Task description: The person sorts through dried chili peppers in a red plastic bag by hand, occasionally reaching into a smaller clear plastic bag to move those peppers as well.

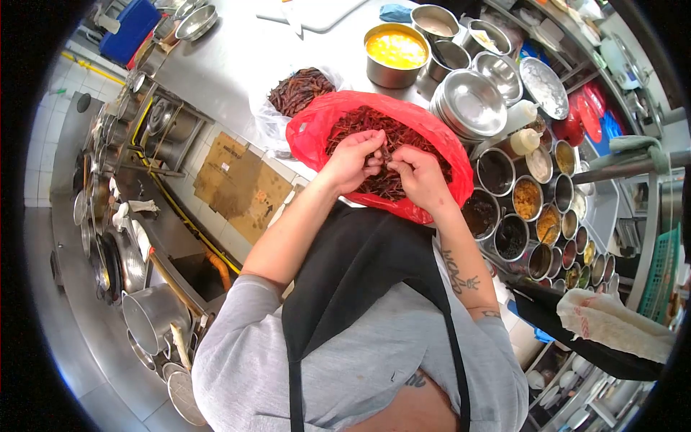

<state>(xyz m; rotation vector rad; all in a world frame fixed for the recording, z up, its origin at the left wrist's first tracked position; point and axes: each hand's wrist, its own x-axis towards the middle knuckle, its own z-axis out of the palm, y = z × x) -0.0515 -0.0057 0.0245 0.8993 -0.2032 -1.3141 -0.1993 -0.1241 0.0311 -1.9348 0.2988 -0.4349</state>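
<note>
A red plastic bag [450, 144] lies wide open on the steel table, filled with dried red chilies [360, 122]. Over its middle, my left hand [356, 160] is closed, thumb and fingers pinching a dark dried chili [386, 154]. My right hand [417, 176] pinches the same chili from the other side, its fingers curled. The two hands are close together, just above the heap. Beyond the bag to the left, a clear plastic bag [263, 119] holds more dried chilies [299, 91], darker in look.
Behind the red bag stands a steel pot of yellow liquid [396, 54]. Stacked steel bowls [471, 104] and squeeze bottles [522, 115] are to the right, near several containers of condiments [527, 198]. Cardboard [234, 187] covers the floor at left, near a large pot [155, 317].
</note>
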